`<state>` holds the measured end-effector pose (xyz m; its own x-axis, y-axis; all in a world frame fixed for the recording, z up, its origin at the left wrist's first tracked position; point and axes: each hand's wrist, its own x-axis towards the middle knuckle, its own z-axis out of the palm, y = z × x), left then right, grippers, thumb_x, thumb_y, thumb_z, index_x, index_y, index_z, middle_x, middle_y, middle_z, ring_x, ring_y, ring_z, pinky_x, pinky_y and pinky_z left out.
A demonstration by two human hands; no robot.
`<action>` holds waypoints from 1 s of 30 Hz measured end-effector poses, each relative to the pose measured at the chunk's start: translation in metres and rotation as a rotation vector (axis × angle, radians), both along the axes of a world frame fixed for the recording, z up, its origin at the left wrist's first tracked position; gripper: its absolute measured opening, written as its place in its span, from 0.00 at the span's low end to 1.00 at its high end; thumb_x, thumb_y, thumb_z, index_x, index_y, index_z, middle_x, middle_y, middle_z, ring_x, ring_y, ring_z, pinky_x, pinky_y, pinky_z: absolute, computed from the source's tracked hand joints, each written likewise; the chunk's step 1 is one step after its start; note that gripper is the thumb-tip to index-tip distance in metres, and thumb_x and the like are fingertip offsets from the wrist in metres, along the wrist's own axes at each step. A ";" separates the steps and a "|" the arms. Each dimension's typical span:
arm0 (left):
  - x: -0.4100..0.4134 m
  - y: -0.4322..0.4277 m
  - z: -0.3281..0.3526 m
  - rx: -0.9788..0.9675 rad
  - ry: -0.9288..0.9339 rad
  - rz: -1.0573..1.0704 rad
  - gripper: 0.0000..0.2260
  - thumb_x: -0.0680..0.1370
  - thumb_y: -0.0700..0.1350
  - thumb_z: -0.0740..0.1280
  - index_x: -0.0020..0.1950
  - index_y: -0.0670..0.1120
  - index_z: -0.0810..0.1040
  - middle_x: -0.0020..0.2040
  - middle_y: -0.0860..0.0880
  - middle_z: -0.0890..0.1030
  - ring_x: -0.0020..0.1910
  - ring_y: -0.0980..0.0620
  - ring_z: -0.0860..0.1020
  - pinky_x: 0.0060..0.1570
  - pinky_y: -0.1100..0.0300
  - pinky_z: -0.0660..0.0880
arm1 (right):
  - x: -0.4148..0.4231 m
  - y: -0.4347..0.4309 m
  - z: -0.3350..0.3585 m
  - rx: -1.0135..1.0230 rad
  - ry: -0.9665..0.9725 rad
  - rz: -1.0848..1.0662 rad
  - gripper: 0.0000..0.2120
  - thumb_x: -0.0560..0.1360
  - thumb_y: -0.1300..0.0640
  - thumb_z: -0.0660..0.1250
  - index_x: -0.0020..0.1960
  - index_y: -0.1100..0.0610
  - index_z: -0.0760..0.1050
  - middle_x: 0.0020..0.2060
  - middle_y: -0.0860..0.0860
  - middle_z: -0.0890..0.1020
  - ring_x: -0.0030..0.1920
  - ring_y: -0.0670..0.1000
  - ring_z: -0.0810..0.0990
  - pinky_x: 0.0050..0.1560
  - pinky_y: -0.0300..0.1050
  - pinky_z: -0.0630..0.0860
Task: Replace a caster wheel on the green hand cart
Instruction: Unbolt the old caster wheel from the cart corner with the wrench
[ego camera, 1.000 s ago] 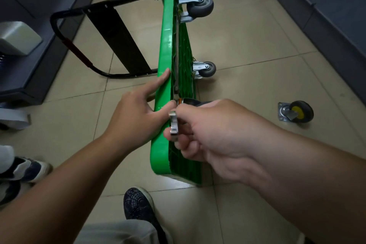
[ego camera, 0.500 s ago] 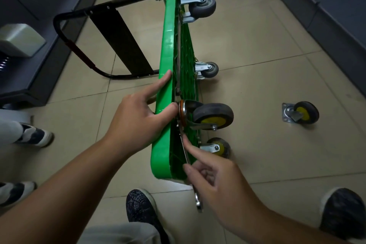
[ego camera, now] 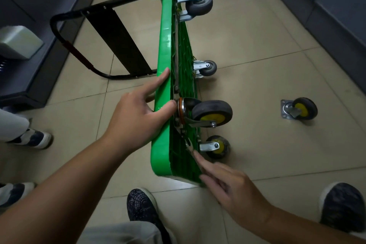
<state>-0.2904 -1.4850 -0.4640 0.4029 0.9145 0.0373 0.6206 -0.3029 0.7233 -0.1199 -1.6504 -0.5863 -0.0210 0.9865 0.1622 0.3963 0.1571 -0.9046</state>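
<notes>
The green hand cart [ego camera: 165, 65] is standing on edge on the tiled floor [ego camera: 257, 35], its yellow-hubbed caster wheel [ego camera: 212, 113] jutting right. The left hand [ego camera: 136, 121] is bracing the upper rim, fingers straight. The right hand [ego camera: 235, 190], blurred, is touching a wrench [ego camera: 188, 144] with outstretched fingers. A loose caster [ego camera: 301, 109] is lying well apart rightward.

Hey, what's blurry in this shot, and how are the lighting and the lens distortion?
Head view: the right hand is motion-blurred, as is the wrench where it touches it; the left hand and the green cart are sharp. Head view: the light is dim, darker toward the corners, with a soft sheen on the cart's edge. Head view: the wide lens bows the seams of the floor.
</notes>
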 end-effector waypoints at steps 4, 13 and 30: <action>0.001 0.001 -0.001 0.007 0.010 0.010 0.34 0.68 0.68 0.66 0.76 0.72 0.65 0.61 0.73 0.72 0.47 0.79 0.76 0.49 0.51 0.85 | 0.006 -0.021 0.050 -0.370 0.323 0.036 0.27 0.76 0.49 0.72 0.70 0.28 0.69 0.39 0.48 0.85 0.34 0.48 0.78 0.38 0.40 0.78; 0.002 0.001 0.001 0.045 0.025 0.025 0.35 0.68 0.67 0.65 0.76 0.71 0.67 0.63 0.70 0.74 0.45 0.75 0.76 0.53 0.53 0.83 | -0.003 0.031 0.152 -0.702 0.908 -0.117 0.14 0.77 0.59 0.72 0.63 0.56 0.80 0.32 0.58 0.84 0.26 0.47 0.71 0.21 0.33 0.66; 0.001 -0.001 0.006 0.022 -0.001 -0.006 0.37 0.64 0.66 0.65 0.76 0.68 0.69 0.62 0.56 0.83 0.46 0.50 0.86 0.49 0.48 0.83 | -0.018 0.077 0.165 -0.752 0.864 -0.102 0.05 0.77 0.61 0.71 0.42 0.60 0.79 0.33 0.57 0.78 0.22 0.45 0.69 0.19 0.33 0.62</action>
<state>-0.2893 -1.4860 -0.4582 0.4085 0.9109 0.0580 0.6179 -0.3227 0.7170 -0.1376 -1.5739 -0.4218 -0.1037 0.8305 -0.5473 -0.4223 -0.5350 -0.7318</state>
